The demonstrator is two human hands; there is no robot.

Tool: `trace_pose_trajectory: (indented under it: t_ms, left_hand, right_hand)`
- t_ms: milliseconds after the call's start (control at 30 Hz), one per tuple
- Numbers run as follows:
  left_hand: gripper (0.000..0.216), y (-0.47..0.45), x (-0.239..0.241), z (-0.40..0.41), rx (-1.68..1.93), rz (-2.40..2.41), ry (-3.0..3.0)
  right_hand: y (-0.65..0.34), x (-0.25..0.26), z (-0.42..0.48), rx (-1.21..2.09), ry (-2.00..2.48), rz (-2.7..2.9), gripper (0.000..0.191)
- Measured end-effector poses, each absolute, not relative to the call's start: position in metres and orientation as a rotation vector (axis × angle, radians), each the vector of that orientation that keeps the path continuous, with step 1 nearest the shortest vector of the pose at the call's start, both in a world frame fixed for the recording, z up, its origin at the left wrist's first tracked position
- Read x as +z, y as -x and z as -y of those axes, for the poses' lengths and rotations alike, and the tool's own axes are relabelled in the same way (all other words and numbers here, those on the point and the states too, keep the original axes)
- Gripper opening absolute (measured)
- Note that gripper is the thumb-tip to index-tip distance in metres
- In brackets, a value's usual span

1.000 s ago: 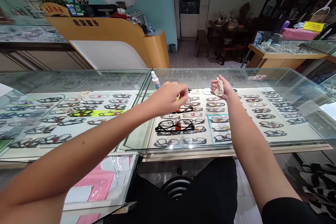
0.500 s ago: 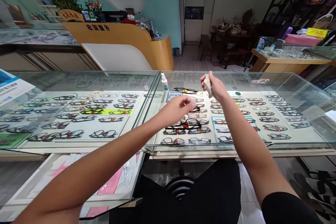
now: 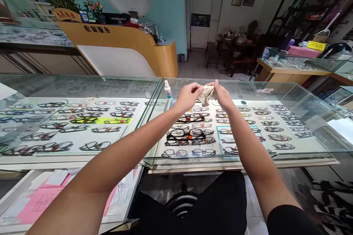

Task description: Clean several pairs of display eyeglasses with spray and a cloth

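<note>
Hanging between both hands: cloth.

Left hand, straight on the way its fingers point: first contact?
The pale cloth: the left hand's fingertips are right at its edge. Beyond it, probably the right hand, which holds the cloth's other side, though exact depth is hard to judge from this single view.

A cloth sits between 2 hands above a showcase; bottle left; counter behind.
</note>
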State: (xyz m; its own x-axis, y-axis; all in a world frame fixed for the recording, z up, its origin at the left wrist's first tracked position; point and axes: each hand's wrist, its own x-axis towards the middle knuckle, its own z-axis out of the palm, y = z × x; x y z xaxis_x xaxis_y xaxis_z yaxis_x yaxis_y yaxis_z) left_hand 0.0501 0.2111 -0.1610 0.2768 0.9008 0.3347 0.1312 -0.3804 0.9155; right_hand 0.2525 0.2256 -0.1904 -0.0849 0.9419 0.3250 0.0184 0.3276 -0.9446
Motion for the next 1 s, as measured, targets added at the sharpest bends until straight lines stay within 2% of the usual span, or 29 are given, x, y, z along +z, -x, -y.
trace_pose_trajectory:
  t_ms: [267,533,733,933,1000]
  left_hand:
    - [0.019,-0.083,-0.146,-0.242,1.228,-0.960,-1.425]
    - [0.019,-0.125,-0.128,-0.264,1.158,-1.005,-1.212]
    - [0.021,-0.145,-0.120,-0.275,1.181,-0.965,-1.185]
    - [0.024,-0.159,-0.120,-0.281,1.251,-0.948,-1.351]
    - [0.025,-0.162,-0.121,-0.283,1.253,-0.935,-1.346]
  right_hand:
    - [-0.285,-0.179,-0.231,0.952,0.872,1.479,0.052]
    - [-0.303,-0.183,-0.242,0.361,1.024,1.364,0.038]
    - [-0.308,-0.186,-0.245,0.390,1.115,1.479,0.047]
    - [-0.317,-0.194,-0.256,0.281,1.232,1.366,0.029]
    - [-0.320,-0.194,-0.257,0.310,1.286,1.363,0.031]
